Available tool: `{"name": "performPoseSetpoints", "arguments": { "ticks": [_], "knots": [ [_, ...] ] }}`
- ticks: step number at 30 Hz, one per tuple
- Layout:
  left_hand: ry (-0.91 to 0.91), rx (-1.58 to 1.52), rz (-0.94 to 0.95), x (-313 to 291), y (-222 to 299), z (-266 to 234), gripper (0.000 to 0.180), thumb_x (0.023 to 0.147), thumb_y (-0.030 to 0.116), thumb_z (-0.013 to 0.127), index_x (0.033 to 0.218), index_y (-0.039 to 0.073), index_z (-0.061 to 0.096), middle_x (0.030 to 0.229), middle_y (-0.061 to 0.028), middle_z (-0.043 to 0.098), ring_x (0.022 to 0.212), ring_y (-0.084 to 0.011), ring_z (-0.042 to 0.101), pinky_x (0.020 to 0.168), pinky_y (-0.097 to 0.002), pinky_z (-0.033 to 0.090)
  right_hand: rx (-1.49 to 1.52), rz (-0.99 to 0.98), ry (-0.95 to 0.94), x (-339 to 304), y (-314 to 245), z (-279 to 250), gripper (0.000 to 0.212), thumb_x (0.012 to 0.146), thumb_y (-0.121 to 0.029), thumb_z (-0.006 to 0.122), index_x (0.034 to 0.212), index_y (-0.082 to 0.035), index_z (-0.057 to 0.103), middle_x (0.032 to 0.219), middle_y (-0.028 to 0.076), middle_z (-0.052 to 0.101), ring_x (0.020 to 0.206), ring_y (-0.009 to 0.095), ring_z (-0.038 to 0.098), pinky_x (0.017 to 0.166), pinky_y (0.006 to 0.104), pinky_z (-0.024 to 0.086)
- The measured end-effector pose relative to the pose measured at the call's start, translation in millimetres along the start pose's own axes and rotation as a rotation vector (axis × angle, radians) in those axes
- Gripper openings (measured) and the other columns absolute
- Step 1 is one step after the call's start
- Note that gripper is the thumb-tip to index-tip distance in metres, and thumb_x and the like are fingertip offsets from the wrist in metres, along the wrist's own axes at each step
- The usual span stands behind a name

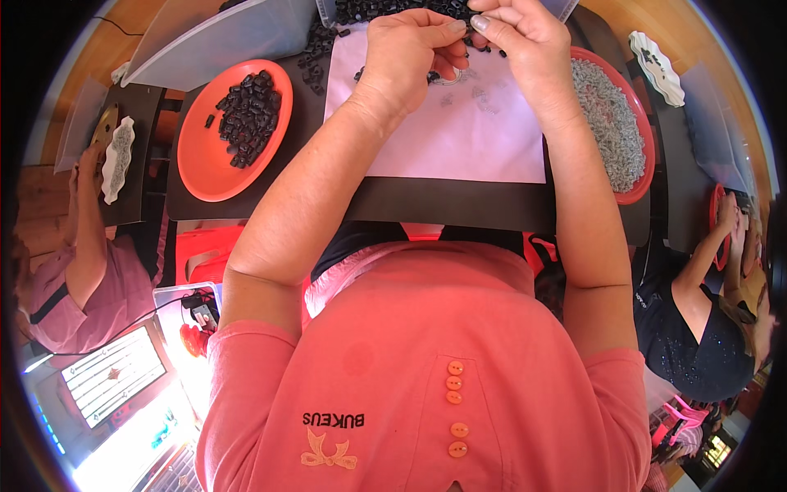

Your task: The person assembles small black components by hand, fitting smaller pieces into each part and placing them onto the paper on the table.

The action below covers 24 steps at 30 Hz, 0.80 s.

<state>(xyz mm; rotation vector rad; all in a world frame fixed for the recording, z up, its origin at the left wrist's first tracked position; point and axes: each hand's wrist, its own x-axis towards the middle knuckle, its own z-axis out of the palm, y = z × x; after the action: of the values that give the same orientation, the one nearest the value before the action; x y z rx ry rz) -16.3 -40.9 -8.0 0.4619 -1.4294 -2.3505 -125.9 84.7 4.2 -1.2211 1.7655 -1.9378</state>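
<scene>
Over a pale sheet (459,156) on the dark table, my left hand (406,57) and my right hand (529,45) meet with fingertips pinched close together. Whatever sits between the fingertips is too small to make out against the dark pieces behind. Under the hands, a few small clear pieces (484,100) lie scattered on the sheet. An orange-red plate (197,164) to the left carries a heap of small black plastic pieces (252,115). On the right, partly behind my forearm, another red plate (643,168) is filled with tiny greyish clear pieces (608,123).
Beyond my hands stands a clear bin of black pieces (357,10), with loose ones spilled left of the sheet. A large translucent bin (225,49) is at the far left. Co-workers sit on the left (90,279) and right (693,320). White wavy-edged trays (666,86) lie on neighbouring tables.
</scene>
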Motion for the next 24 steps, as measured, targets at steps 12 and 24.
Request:
{"name": "performPoseSetpoints", "arguments": {
  "ticks": [12,24],
  "knots": [
    [0.069,0.081,0.034,-3.9,1.8,5.0,0.011,0.097,0.009,0.062,0.091,0.001,0.067,0.073,-0.0077,0.064,0.058,-0.0171,0.058,0.054,-0.0278,0.044,-0.343,-0.243,-0.059,-2.1,-5.2,0.9,0.016,0.092,0.005,0.057,0.106,0.003,0.064,0.089,0.007,0.072,0.083,0.011,0.067,0.074,0.0254,0.053],
    [0.056,0.106,0.047,-5.8,-0.3,7.9,0.011,0.097,0.01,0.063,0.092,0.002,0.067,0.075,-0.0062,0.064,0.061,-0.0161,0.059,0.057,-0.0274,0.045,-0.225,-0.235,-0.083,3.5,10.1,-6.0,0.018,0.088,0.01,0.057,0.103,0.003,0.066,0.091,0.007,0.072,0.085,0.014,0.068,0.077,0.0255,0.054]
  ]
}}
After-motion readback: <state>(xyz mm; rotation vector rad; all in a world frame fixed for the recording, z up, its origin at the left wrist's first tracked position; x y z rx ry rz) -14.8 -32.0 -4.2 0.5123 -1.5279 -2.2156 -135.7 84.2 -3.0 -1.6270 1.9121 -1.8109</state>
